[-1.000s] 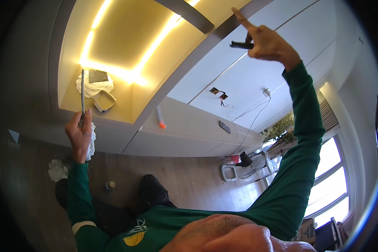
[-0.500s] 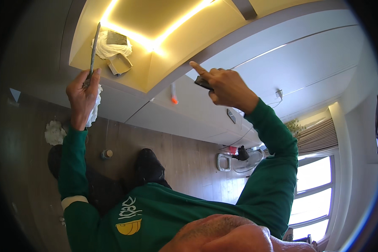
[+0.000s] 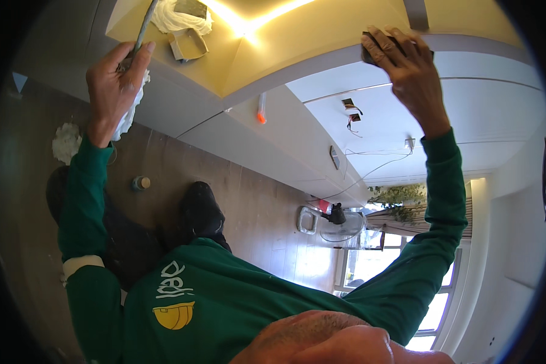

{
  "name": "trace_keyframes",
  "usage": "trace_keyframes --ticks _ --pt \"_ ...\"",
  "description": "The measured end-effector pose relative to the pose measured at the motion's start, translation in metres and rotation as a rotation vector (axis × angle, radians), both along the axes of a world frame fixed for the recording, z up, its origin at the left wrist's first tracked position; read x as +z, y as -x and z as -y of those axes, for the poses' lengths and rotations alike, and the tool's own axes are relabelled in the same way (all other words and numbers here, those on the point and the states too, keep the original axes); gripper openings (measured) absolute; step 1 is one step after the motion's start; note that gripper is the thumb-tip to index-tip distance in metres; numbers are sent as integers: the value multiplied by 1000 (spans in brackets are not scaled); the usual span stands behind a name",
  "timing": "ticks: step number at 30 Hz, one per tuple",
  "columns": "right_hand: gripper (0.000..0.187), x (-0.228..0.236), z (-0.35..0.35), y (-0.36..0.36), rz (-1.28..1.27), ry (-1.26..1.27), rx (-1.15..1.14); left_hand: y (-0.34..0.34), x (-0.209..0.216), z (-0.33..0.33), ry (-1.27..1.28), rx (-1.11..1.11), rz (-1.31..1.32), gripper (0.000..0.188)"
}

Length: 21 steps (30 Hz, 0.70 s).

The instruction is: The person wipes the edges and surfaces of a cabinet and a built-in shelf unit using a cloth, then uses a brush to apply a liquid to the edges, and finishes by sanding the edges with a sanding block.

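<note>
My left hand [image 3: 116, 85] is closed round a thin grey file-like tool [image 3: 145, 25], pointing up along the lit niche. A crumpled white cloth [image 3: 129, 118] hangs beside that hand; how it is held there is hidden. At upper right my right hand [image 3: 411, 67] has its fingers curled over a dark block [image 3: 367, 53], which lies against the grey edge [image 3: 330, 62] of the cabinet. Part of the block is covered by the fingers. Inside the niche, near my left hand, are a bunched white cloth [image 3: 165, 19], a dark flat piece [image 3: 192, 8] and a small open box [image 3: 187, 46].
A clear tube with an orange end [image 3: 261, 110] rests on the lower cabinet. Wires [image 3: 353, 121] hang from wall openings. On the wooden floor are a small round container [image 3: 141, 183], a white crumpled heap [image 3: 67, 142] and a pale frame-shaped item [image 3: 309, 220].
My right hand has swung up and right, its pointing finger now folded down over the dark block at the cabinet edge. My left hand with the tool sits higher in view.
</note>
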State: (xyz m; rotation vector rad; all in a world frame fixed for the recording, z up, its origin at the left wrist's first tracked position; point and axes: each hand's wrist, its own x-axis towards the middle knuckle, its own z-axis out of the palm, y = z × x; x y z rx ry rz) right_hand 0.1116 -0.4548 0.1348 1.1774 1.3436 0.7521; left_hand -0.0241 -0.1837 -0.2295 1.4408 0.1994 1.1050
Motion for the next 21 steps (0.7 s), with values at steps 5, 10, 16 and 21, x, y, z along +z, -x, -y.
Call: trace_keyframes --ticks 5,10,16,21 --pt "42 -114 -16 -6 -214 74 -21 -2 -6 -3 23 29 -47 16" --pt "45 -176 -21 -9 -305 141 -41 0 -1 1 45 11 -35 16" --pt "52 -49 -9 -6 -118 159 -112 -5 -15 -6 24 1 50 16" --pt "47 -96 -25 -2 -201 161 -130 5 11 -1 48 -14 2 17"
